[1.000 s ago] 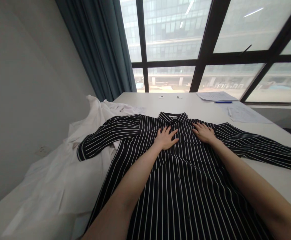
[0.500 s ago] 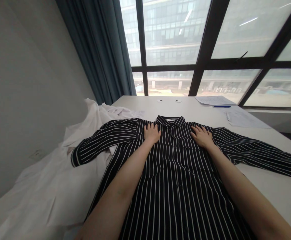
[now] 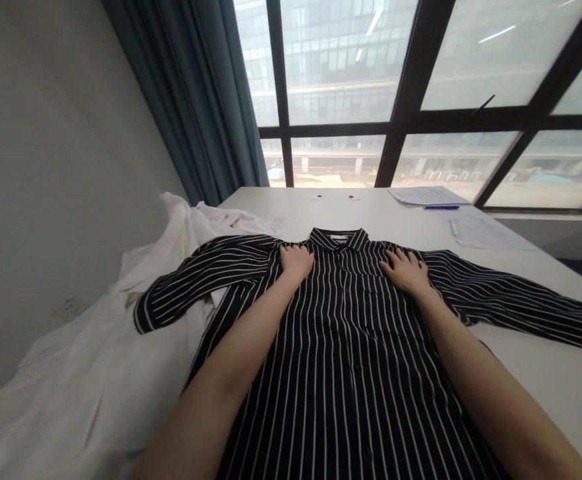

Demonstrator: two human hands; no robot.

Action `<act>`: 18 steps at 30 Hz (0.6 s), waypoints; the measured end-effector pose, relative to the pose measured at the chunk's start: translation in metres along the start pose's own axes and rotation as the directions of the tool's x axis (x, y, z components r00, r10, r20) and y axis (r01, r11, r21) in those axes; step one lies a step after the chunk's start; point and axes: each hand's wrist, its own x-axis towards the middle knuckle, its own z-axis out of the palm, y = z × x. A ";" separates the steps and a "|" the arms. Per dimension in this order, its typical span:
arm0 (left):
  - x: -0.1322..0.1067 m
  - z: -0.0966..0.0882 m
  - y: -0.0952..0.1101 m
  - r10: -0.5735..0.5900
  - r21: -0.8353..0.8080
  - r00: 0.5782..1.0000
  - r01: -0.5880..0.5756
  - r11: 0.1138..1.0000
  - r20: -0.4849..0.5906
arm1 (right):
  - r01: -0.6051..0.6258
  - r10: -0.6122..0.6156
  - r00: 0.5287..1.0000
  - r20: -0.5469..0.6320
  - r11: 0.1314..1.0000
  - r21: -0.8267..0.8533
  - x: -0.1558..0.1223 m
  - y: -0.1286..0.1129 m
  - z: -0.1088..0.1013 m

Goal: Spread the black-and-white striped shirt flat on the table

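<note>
A black shirt with white stripes (image 3: 315, 347) lies front up, buttoned, its collar at the far end and both sleeves spread to the sides. My left hand (image 3: 297, 261) is on the shoulder left of the collar, its fingers bent into the cloth and their tips hidden. On the other shoulder rests my right hand (image 3: 407, 270), palm down with fingers spread over the fabric. The left sleeve (image 3: 205, 277) overlaps a heap of white cloth; the right sleeve (image 3: 515, 303) stretches across the table.
White garments (image 3: 95, 360) are piled along the left side by the wall. On the white table (image 3: 291, 207) lie papers (image 3: 428, 195), a blue pen (image 3: 441, 208) and two small white pieces with dark centres near the far edge. A blue curtain (image 3: 195, 100) and windows stand behind.
My left hand's fingers have gone from spread flat to bent at the shirt's shoulder. My right hand stays flat in nearly the same place. The view has shifted slightly.
</note>
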 end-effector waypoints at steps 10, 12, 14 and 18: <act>0.054 0.008 -0.018 0.211 -0.111 0.977 -0.207 0.972 0.022 | -0.001 0.001 1.000 -0.015 1.000 -0.012 -0.003 -0.002 -0.001; 0.055 0.014 -0.018 0.227 -0.112 0.973 -0.222 0.969 0.030 | 0.000 0.000 1.000 -0.019 1.000 -0.012 -0.003 -0.002 -0.001; 0.054 0.019 -0.018 0.235 -0.105 0.972 -0.230 0.968 0.033 | 0.001 -0.001 1.000 -0.027 1.000 -0.011 -0.003 -0.002 -0.001; 0.045 0.021 -0.012 0.227 -0.073 0.973 -0.224 0.972 0.037 | 0.008 -0.009 0.999 -0.052 1.000 -0.010 -0.003 -0.001 0.000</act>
